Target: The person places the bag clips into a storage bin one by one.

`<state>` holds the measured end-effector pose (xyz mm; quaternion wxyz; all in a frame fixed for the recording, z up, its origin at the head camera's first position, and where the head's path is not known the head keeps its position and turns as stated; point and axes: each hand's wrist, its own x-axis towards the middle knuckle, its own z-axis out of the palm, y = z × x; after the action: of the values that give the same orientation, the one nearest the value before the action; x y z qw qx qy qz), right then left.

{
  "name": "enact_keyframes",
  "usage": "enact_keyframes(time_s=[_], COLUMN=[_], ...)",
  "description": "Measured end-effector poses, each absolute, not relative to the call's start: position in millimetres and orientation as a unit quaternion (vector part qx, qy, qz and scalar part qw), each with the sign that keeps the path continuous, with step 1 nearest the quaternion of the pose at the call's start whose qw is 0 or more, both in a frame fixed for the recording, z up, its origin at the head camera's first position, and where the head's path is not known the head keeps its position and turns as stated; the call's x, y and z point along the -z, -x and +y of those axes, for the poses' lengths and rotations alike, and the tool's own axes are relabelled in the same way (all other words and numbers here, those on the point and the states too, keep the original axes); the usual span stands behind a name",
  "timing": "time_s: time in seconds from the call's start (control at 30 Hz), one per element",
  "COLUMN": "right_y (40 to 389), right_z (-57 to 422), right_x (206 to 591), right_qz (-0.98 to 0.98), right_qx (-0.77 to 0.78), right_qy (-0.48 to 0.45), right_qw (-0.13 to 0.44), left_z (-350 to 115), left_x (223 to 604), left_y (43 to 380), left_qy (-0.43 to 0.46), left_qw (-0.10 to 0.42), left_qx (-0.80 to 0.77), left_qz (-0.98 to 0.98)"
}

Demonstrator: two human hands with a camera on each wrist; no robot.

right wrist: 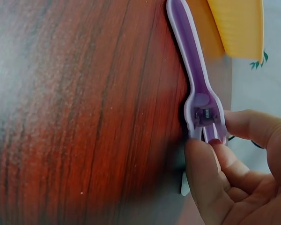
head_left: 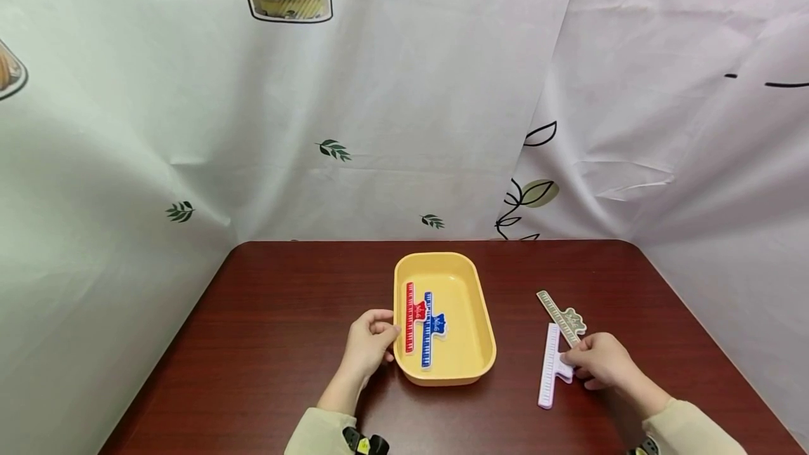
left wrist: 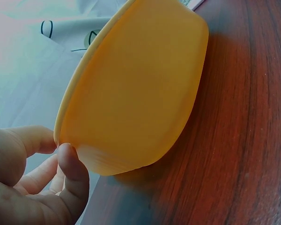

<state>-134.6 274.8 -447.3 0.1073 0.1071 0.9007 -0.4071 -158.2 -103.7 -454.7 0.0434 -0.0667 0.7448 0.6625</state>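
My left hand point(head_left: 366, 344) pinches the left rim of a yellow plastic tray point(head_left: 464, 343); the left wrist view shows thumb and finger at that rim point(left wrist: 61, 119). Inside the tray, a red ruler clip point(head_left: 409, 321) and a blue ruler clip point(head_left: 427, 335) lie side by side. Off to the right, my right hand point(head_left: 605, 364) pinches the handle of a light purple ruler clip point(head_left: 548, 374). Its spring shows between the two halves of the purple clip point(right wrist: 196, 61) in the right wrist view. A beige-green ruler clip point(head_left: 559, 318) lies just beyond, partly hidden near the hand.
Everything stands on a dark red-brown wooden table point(head_left: 303, 314). Behind it and at the sides hangs a pale curtain point(head_left: 392, 90) with leaf and jar prints. Table surface lies between the tray and the purple clip.
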Motion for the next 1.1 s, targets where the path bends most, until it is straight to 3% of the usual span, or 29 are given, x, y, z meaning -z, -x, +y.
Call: enact_keyframes(time_s=[0.4,0.57,1.1], right_y=[136.4,136.3,137.3], right_z=[271.5,271.0,267.1], right_x=[445.7,445.5,441.7], right_qz=[0.911,0.908,0.902], right_qx=[0.388,0.398,0.414], right_qy=[-0.108,-0.1,-0.082], right_qw=[0.084,0.086,0.091], left_z=[-102.7,-104.4,-104.1], left_x=[438.4,454.1,455.8], left_y=[150.0,156.2,156.4], left_qy=[0.06,0.064,0.054], left_qw=[0.045,0.043,0.042], left_qx=[-0.664,-0.666,-0.67], left_qz=[0.744,0.742,0.739])
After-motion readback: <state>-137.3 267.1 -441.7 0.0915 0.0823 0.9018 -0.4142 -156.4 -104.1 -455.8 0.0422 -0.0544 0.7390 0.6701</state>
